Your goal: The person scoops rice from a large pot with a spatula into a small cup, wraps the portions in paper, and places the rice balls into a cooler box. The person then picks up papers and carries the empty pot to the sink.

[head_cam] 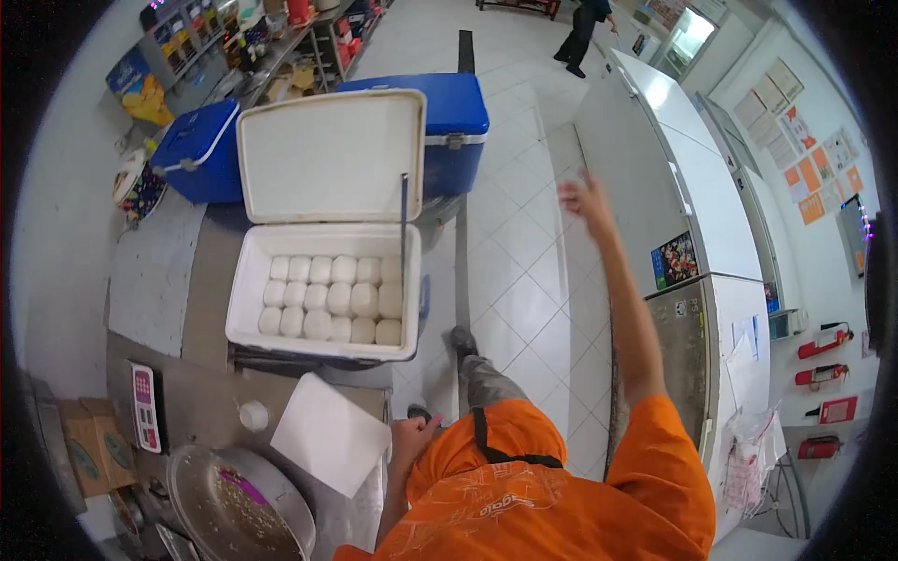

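My right hand (588, 203) is stretched out over the tiled aisle, fingers apart and slightly blurred, with nothing visible in it. Near the metal table's edge is my left hand (415, 436), its fingers curled and thumb out; whether it grips anything is hidden. A white sheet (331, 435) lies flat on the table close to it. Ahead stands an insulated cooler box (242, 294) with its white lid (330, 154) raised. Rows of round white dough balls (339, 300) sit inside it. A thin dark rod (404, 224) stands at the cooler's right side.
On the table are a scale (145, 407), a small white cup (253, 416) and a large metal pot (298, 512) with a purple utensil (242, 485). Blue coolers (449, 105) stand behind. White refrigerators (708, 203) line the right. A person (579, 38) is far down the aisle.
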Motion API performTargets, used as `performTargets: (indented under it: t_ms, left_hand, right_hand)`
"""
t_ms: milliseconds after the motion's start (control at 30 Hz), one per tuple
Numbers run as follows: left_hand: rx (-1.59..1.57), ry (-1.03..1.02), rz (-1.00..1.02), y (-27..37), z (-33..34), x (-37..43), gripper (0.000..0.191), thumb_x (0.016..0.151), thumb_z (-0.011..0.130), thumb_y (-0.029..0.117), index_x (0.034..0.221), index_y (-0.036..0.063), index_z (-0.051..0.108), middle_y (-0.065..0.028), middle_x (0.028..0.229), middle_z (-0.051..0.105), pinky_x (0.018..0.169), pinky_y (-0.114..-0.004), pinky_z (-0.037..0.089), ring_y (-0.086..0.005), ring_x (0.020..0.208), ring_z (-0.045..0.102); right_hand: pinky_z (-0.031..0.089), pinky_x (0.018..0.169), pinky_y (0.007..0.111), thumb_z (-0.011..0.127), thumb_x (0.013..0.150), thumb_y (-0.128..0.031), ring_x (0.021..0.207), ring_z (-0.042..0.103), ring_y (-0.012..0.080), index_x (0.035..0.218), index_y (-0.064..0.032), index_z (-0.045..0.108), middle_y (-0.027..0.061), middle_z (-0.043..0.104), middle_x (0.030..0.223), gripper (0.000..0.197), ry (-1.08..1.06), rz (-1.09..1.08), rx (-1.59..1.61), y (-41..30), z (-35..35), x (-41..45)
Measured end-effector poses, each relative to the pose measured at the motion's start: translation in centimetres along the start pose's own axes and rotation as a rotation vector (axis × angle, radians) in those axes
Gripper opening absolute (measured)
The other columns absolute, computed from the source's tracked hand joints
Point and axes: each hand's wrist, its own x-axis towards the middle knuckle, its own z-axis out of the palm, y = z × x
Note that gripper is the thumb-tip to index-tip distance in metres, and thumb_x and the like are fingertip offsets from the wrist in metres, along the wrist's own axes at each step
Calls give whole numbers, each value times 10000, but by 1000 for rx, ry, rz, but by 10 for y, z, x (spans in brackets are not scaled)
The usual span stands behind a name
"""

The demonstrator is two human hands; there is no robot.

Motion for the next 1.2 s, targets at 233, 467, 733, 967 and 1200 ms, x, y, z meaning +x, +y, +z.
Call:
performTargets:
  t_ms: [233, 467, 733, 967, 1200]
  left_hand:
    - [247, -133, -165, -22, 69, 80, 584, 910, 592, 500, 605, 9, 671, -158, 486, 535, 535, -413, 450, -335, 451, 544]
    - [304, 26, -463, -56, 173, 149, 603, 948, 518, 534, 737, 1, 705, -133, 626, 654, 635, -402, 516, -321, 555, 622]
    - [-30, -13, -889, 31, 242, 316, 579, 954, 514, 525, 784, 6, 705, -130, 666, 665, 630, -395, 514, -301, 572, 627]
    - [26, -119, -826, 62, 327, 517, 560, 960, 510, 518, 826, 9, 704, -128, 701, 674, 626, -390, 513, -283, 588, 632]
    - [167, -176, -804, 108, 375, 765, 543, 965, 507, 510, 868, 13, 703, -125, 736, 683, 621, -384, 512, -266, 603, 636]
  right_hand:
    - [534, 678, 314, 476, 1004, -253, 819, 667, 203, 1343, 29, 411, 168, 646, 1121, 447, 127, 32, -100, -69, -150, 231]
    - [538, 665, 333, 554, 940, -141, 790, 670, 204, 1504, -67, -73, 157, 662, 1097, 847, 126, -154, -172, -83, -179, 345]
    - [542, 642, 338, 645, 910, -224, 788, 682, 207, 1183, -42, 322, 129, 652, 981, 461, 128, -83, -193, -131, -246, 546]
    - [553, 725, 377, 692, 868, -253, 828, 692, 268, 1465, 28, 185, 197, 681, 1013, 832, 218, -358, -568, -58, -270, 781]
    - [477, 692, 474, 514, 955, -246, 789, 618, 347, 969, -31, 607, 190, 650, 868, 235, -227, -97, -1289, 213, -277, 763]
